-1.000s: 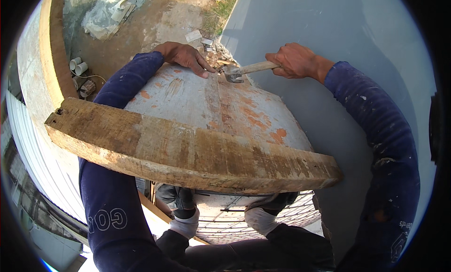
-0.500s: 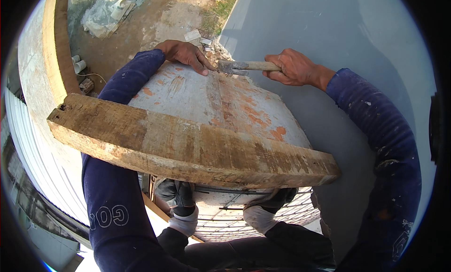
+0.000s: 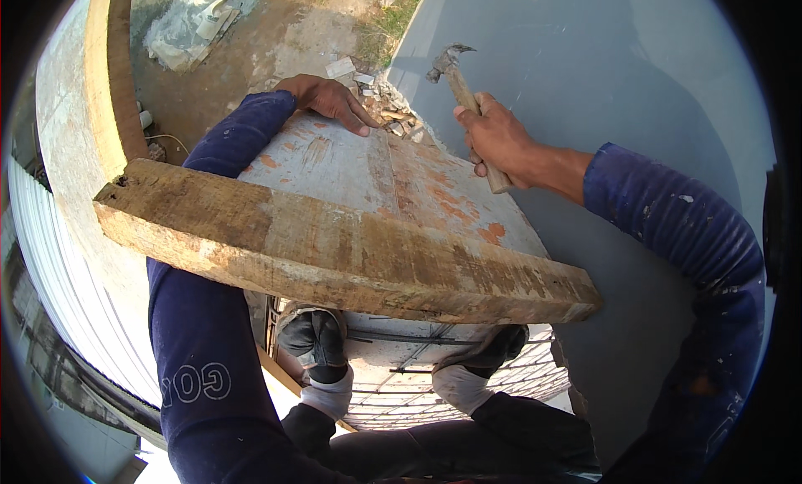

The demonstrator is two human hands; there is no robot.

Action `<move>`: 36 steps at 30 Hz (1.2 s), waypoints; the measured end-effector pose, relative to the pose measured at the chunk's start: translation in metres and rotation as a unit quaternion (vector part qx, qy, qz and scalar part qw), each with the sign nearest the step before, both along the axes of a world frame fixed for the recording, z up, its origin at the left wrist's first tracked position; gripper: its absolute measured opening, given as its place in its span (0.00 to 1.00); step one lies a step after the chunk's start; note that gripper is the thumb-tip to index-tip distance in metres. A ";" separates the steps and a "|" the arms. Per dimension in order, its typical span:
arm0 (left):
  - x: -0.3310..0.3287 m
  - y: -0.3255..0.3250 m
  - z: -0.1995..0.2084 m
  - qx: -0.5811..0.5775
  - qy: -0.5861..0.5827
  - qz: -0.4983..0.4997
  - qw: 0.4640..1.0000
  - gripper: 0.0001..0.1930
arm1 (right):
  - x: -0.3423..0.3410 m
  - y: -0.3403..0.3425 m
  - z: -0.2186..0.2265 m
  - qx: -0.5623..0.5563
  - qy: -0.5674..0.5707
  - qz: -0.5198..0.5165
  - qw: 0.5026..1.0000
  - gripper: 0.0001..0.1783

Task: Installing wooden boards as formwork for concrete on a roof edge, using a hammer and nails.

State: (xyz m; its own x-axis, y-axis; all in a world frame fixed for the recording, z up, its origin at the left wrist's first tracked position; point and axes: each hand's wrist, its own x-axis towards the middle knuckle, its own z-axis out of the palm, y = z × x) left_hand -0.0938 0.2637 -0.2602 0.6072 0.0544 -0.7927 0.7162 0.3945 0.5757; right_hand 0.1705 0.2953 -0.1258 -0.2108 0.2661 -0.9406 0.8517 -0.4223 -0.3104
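In my right hand (image 3: 501,141) is a claw hammer (image 3: 460,85), gripped by its wooden handle. The hammer stands raised to the right of the panel's far edge, head up and apart from the wood. My left hand (image 3: 332,102) is closed over the far edge of a worn, whitish wooden panel (image 3: 347,162) with orange stains; some fingers are hidden behind that edge. A small nail between the fingertips cannot be made out. A thick timber beam (image 3: 351,246) lies across the near part of the panel, over my left arm in the picture.
A smooth grey wall (image 3: 601,75) rises along the right. Another timber (image 3: 109,75) edges a pale board at the left. Below lie dirt ground, rubble (image 3: 401,121) and a plastic sheet (image 3: 188,29). Under my legs shows a grid of steel bars (image 3: 401,392).
The hammer has lifted off the panel's far edge, its head swinging up and right with my right hand. My left hand stays in place.
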 end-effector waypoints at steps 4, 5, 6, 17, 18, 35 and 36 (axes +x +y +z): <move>-0.001 -0.004 0.000 0.026 0.017 -0.015 0.999 0.36 | -0.003 -0.011 0.004 -0.084 -0.029 -0.113 0.990 0.17; 0.003 -0.002 0.001 0.025 0.015 -0.023 0.999 0.36 | -0.002 -0.010 0.003 -0.140 -0.010 -0.098 0.985 0.18; 0.005 0.001 0.002 0.023 0.014 -0.031 0.999 0.36 | -0.001 -0.010 0.003 -0.139 -0.012 -0.098 0.985 0.18; 0.009 0.006 0.015 -0.006 0.027 -0.032 0.999 0.34 | -0.029 -0.013 0.014 0.077 -0.024 -0.264 0.961 0.23; 0.008 0.006 0.017 -0.017 0.036 -0.038 0.998 0.34 | -0.028 -0.019 0.011 0.076 -0.021 -0.262 0.962 0.23; -0.001 0.005 0.008 -0.049 0.019 -0.020 0.998 0.34 | -0.022 -0.009 -0.009 -0.142 0.027 -0.244 0.959 0.18; 0.003 0.007 0.012 -0.041 0.030 -0.026 0.998 0.34 | -0.019 -0.005 -0.010 -0.142 0.028 -0.245 0.959 0.18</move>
State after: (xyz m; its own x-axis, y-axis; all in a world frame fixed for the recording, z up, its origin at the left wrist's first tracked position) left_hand -0.0904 0.2710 -0.2485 0.5584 -0.0421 -0.8285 0.7696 0.3990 0.4985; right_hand 0.1511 0.2899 -0.1361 -0.1771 0.0814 -0.9808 0.5151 -0.8415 -0.1628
